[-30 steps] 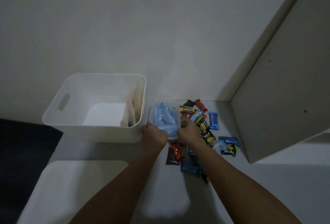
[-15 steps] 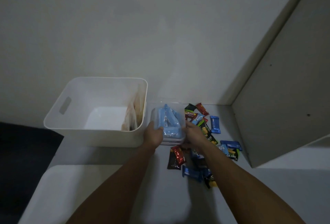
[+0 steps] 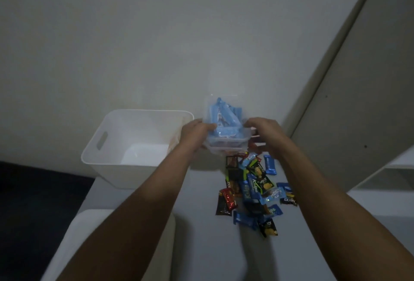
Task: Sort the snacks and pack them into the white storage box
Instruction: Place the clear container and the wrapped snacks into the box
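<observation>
A clear plastic container point(image 3: 224, 144) filled with light-blue snack packets point(image 3: 226, 119) is held off the table between both hands. My left hand point(image 3: 195, 134) grips its left side and my right hand point(image 3: 263, 131) grips its right side. It hangs just right of the white storage box point(image 3: 105, 153), which stands open at the table's back left with a few pale packets against its right wall, mostly hidden by my left hand. A second clear tray seems stacked under the first. Several mixed snack packets point(image 3: 253, 189) lie loose on the table below the container.
A white cabinet panel point(image 3: 358, 112) leans in at the right with shelves behind it. The wall runs close behind the box. A pale cushion or lid point(image 3: 94, 247) sits at the front left, beside dark floor.
Both hands have lifted the clear container of blue packets up off the table. The loose snacks that lay under and beside it are now uncovered.
</observation>
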`<action>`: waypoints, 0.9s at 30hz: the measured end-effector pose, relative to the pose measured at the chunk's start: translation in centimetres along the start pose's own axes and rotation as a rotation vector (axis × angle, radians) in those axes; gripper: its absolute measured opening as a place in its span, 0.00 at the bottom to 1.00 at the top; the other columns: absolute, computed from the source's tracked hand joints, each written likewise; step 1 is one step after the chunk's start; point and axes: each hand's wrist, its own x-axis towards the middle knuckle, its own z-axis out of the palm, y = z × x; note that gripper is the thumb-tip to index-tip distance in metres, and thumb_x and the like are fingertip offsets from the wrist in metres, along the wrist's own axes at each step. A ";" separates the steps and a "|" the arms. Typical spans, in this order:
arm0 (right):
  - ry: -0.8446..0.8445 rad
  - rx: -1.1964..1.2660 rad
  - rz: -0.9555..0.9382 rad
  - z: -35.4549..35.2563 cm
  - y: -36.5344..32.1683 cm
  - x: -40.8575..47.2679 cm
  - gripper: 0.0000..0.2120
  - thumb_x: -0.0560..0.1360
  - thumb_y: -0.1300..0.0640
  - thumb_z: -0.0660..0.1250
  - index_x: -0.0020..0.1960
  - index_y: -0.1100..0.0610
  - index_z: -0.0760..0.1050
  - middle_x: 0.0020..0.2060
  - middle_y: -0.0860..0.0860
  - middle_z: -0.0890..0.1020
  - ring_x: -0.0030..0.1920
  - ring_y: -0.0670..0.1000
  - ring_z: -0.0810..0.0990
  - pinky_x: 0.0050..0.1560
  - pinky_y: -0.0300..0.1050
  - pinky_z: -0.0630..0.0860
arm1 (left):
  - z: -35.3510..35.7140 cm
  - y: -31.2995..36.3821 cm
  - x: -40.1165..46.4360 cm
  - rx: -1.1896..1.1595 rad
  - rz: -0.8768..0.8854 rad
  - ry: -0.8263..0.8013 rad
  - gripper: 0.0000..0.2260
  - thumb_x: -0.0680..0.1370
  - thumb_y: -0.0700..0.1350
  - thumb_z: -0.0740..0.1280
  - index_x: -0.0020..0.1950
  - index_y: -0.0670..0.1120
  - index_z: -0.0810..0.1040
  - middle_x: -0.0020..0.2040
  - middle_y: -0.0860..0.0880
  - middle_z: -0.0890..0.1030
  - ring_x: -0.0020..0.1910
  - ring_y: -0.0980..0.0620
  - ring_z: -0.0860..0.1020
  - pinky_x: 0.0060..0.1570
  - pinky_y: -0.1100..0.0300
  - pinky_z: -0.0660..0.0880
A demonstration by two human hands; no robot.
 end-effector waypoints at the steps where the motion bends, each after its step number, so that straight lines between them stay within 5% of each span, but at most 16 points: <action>1: -0.014 0.001 -0.005 0.7 -0.9 -0.1 0.12 0.71 0.59 0.67 0.54 0.61 0.79 0.41 0.57 0.82 0.37 0.54 0.83 0.39 0.48 0.82 | -1.0 1.0 -0.3 -0.017 0.015 0.016 0.07 0.71 0.42 0.71 0.49 0.47 0.81 0.48 0.45 0.84 0.40 0.46 0.81 0.38 0.55 0.78; 5: -0.085 -0.008 -0.044 4.5 -3.8 0.0 0.16 0.70 0.57 0.68 0.56 0.60 0.79 0.45 0.60 0.83 0.43 0.57 0.84 0.44 0.56 0.83 | -5.6 3.9 -1.1 -0.067 0.053 0.071 0.06 0.73 0.44 0.71 0.49 0.49 0.80 0.41 0.50 0.80 0.33 0.53 0.77 0.35 0.62 0.73; 15: -0.260 -0.054 0.004 17.9 -6.0 2.7 0.15 0.69 0.63 0.71 0.54 0.66 0.77 0.54 0.70 0.79 0.38 0.61 0.82 0.38 0.51 0.83 | -18.5 3.9 1.1 -0.020 -0.047 0.178 0.10 0.76 0.42 0.68 0.57 0.47 0.78 0.40 0.49 0.79 0.36 0.51 0.77 0.35 0.60 0.75; 27: -0.320 -0.131 0.222 29.5 1.2 8.2 0.14 0.69 0.69 0.71 0.53 0.70 0.76 0.40 0.63 0.78 0.33 0.60 0.82 0.43 0.58 0.83 | -26.4 -4.0 8.6 0.306 -0.318 0.174 0.12 0.77 0.38 0.62 0.60 0.38 0.74 0.47 0.40 0.77 0.39 0.44 0.76 0.41 0.54 0.76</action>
